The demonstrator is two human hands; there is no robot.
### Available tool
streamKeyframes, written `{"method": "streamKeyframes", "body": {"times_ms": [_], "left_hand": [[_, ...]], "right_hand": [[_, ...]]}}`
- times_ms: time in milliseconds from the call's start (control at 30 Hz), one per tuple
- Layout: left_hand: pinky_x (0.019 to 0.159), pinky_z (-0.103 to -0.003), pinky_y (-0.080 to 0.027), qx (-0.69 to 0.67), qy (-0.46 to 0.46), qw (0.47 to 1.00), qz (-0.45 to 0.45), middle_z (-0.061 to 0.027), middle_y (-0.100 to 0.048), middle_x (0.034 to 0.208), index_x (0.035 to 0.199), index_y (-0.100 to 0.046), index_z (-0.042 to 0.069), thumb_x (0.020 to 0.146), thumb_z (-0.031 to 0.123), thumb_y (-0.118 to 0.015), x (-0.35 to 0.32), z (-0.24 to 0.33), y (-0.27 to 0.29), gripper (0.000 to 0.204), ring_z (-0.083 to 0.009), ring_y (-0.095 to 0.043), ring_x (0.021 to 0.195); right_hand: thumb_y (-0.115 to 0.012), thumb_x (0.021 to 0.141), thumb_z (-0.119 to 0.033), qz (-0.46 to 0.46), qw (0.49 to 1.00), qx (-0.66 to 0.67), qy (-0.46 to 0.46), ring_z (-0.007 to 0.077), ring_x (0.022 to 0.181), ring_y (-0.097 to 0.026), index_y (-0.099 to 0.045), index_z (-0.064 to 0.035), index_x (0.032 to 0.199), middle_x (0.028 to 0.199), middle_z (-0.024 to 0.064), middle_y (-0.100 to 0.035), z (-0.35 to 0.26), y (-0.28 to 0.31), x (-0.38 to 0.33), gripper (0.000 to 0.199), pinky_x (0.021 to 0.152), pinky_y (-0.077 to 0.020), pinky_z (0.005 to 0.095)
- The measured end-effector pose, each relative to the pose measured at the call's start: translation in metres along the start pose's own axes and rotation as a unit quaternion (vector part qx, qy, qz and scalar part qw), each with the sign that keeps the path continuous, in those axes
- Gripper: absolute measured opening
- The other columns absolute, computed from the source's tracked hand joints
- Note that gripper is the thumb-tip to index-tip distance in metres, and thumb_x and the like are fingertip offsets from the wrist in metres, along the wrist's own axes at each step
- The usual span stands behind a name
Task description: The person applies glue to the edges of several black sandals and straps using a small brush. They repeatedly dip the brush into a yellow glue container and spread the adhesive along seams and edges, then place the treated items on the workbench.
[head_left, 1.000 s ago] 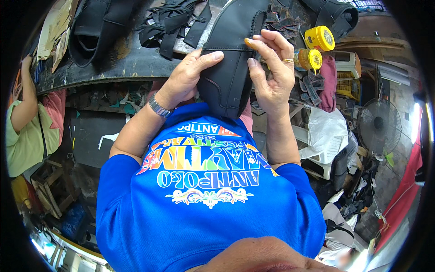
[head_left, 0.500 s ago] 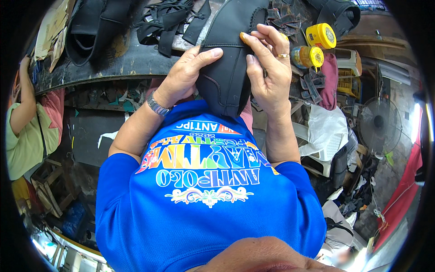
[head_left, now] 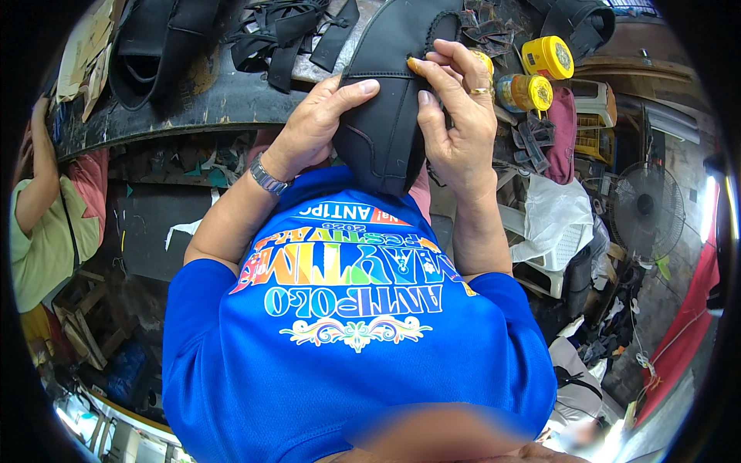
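Note:
A black stitched shoe upper (head_left: 382, 123) stands tilted between my hands, its lower end close to my shirt and its far end over the workbench. My left hand (head_left: 328, 112) is closed round its left side, thumb lying on top and the other fingers hidden underneath. On the right, my right hand (head_left: 463, 116) has bent fingers held apart. Its index fingertip, smeared with yellow-brown paste, touches the upper near the stitched edge of the opening. The thumb hovers by the right side, and nothing shows in its grasp.
Black strips (head_left: 289, 38) and another black upper (head_left: 158, 54) lie on the dark workbench (head_left: 185, 112). Two yellow-lidded jars (head_left: 529, 92) stand right of my hand. A white plastic chair (head_left: 552, 247) and a fan (head_left: 647, 204) are farther right. Another person's arm (head_left: 42, 166) shows far left.
My right index fingertip has shifted very slightly on the upper, and the thumb has moved a little up. My left hand keeps the same hold.

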State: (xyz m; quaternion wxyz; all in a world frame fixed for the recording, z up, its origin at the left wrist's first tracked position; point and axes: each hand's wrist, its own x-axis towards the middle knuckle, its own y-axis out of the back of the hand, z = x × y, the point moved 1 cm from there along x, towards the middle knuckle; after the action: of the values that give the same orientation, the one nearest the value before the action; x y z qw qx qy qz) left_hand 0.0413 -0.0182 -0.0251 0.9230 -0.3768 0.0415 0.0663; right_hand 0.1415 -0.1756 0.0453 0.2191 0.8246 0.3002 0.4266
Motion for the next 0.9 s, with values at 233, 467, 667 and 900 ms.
{"method": "streamKeyframes", "body": {"times_ms": [233,467,667,900], "left_hand": [[0.087,-0.03,-0.058,-0.022,-0.027,0.999,-0.005,-0.0138,-0.07,0.113,0.125,-0.059,-0.004,0.101,0.025,-0.061,-0.001,0.005,-0.005,0.037,-0.0174,-0.07,0.099],[0.087,-0.029,-0.058,-0.021,-0.019,1.0,0.011,-0.0128,-0.07,0.112,0.124,-0.06,-0.003,0.1,0.025,-0.062,-0.002,0.008,-0.006,0.037,-0.0163,-0.071,0.097],[0.085,-0.029,-0.058,-0.003,-0.016,1.0,0.016,-0.0132,-0.07,0.112,0.124,-0.059,-0.003,0.101,0.026,-0.062,-0.002,0.009,-0.006,0.038,-0.0166,-0.071,0.097],[0.086,-0.03,-0.059,-0.012,-0.012,1.0,0.003,-0.0137,-0.07,0.113,0.124,-0.059,-0.003,0.101,0.026,-0.061,0.0,0.006,-0.008,0.037,-0.0177,-0.071,0.098]], "right_hand": [[-0.063,0.087,0.007,-0.004,1.0,-0.002,0.02,0.0269,0.121,-0.061,-0.072,0.0019,0.115,0.135,0.0175,-0.056,0.0,0.0,-0.001,0.03,0.104,-0.0492,0.0377],[-0.073,0.086,0.001,-0.021,0.999,-0.015,0.034,0.0281,0.122,-0.061,-0.074,-0.0009,0.115,0.134,0.0178,-0.057,-0.002,0.004,-0.003,0.029,0.103,-0.0501,0.0384],[-0.079,0.082,-0.006,-0.036,0.994,-0.066,0.074,0.0293,0.12,-0.063,-0.077,-0.006,0.11,0.131,0.018,-0.061,-0.005,0.008,-0.003,0.028,0.099,-0.0529,0.0386],[-0.084,0.079,-0.011,-0.071,0.986,-0.121,0.089,0.0285,0.117,-0.064,-0.077,-0.0046,0.104,0.127,0.017,-0.061,-0.009,0.015,-0.003,0.027,0.096,-0.0547,0.0385]]}}
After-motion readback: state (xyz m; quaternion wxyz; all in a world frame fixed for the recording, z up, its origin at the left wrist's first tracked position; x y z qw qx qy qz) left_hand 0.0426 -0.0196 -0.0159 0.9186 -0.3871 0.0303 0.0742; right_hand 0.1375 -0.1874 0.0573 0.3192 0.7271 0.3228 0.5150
